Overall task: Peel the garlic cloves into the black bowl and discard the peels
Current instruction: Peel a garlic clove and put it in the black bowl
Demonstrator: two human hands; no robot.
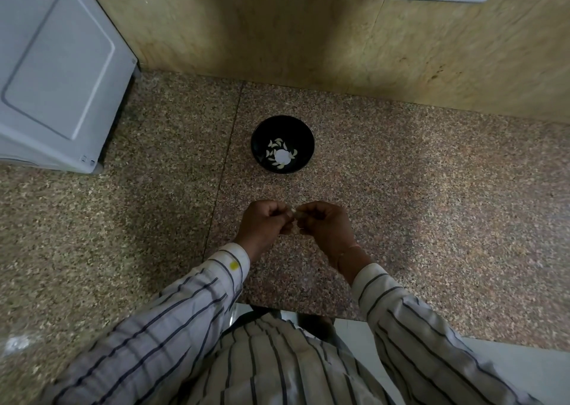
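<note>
Garlic clove (pixel 294 215) pinched between left hand (pixel 262 224) and right hand (pixel 324 224), above the surface (pixel 401 219), near black bowl (pixel 282 144) holding peeled cloves. Step: peeling. Next, likely: strip skin, drop clove in bowl.

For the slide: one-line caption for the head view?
Both hands, left hand and right hand, pinch a garlic clove above the counter, short of the black bowl.

bare counter (pixel 401 219) around black bowl (pixel 282 144), white appliance (pixel 55 74) far left
</note>
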